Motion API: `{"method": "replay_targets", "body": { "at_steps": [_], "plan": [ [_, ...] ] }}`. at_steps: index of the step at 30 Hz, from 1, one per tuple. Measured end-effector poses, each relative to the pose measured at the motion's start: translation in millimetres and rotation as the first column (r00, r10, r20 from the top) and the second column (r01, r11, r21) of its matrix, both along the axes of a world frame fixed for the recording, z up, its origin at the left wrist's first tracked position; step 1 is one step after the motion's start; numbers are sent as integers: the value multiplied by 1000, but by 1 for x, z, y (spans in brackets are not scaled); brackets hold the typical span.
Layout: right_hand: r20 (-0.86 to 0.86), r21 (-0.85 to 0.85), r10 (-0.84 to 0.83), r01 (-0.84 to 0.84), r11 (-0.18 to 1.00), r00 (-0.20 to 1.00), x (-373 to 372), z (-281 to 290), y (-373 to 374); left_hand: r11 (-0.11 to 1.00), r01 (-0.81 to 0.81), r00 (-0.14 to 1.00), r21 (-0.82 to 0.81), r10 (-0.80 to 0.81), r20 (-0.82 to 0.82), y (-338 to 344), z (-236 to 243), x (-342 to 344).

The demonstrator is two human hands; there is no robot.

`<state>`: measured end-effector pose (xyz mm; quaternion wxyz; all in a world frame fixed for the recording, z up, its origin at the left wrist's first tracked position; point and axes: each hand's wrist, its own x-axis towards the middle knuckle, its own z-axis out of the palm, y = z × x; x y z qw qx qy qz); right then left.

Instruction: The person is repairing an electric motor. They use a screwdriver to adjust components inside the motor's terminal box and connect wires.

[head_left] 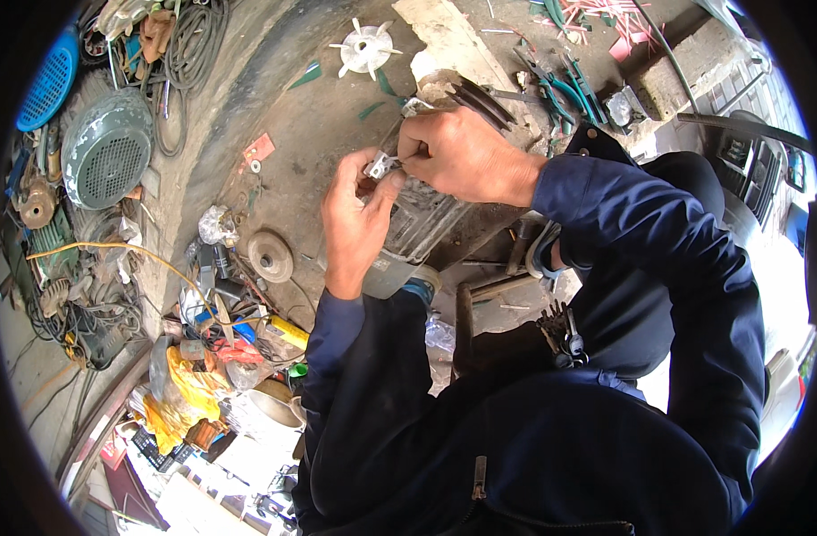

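Note:
My left hand (350, 219) pinches a small silvery-white metal piece (381, 164) with a hole in it between thumb and fingers. Right beside it, my right hand (462, 156) is closed, its thumb and forefinger pressed together close to the piece. Whatever those right fingers grip is too small to make out. Below both hands lies a grey finned motor housing (417, 219), partly covered by them. Just past my right knuckles are dark flat strips (481, 100) and a pale lump of metal (415, 106).
Beyond my hands lies a white fan wheel (367, 49). Green-handled pliers (565, 92) are at far right. To the left are a round metal disc (270, 255), a grey perforated fan cover (109, 150), a blue basket (47, 80) and a yellow bag (180, 397) among clutter.

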<state>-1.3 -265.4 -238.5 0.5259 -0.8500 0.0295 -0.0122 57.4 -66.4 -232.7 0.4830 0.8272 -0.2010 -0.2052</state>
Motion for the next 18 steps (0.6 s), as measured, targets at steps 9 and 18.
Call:
{"method": "replay_targets", "body": {
  "at_steps": [9, 18],
  "plan": [
    [-42, 153, 68, -61, 986, 997, 0, 2, -9, 998, 11, 1000, -59, -12, -10, -1, -4, 0],
    [-90, 152, 130, -115, 982, 987, 1, 12, -23, 994, 90, 969, 59, -102, 227, -1, 0, -1]
  ]
}}
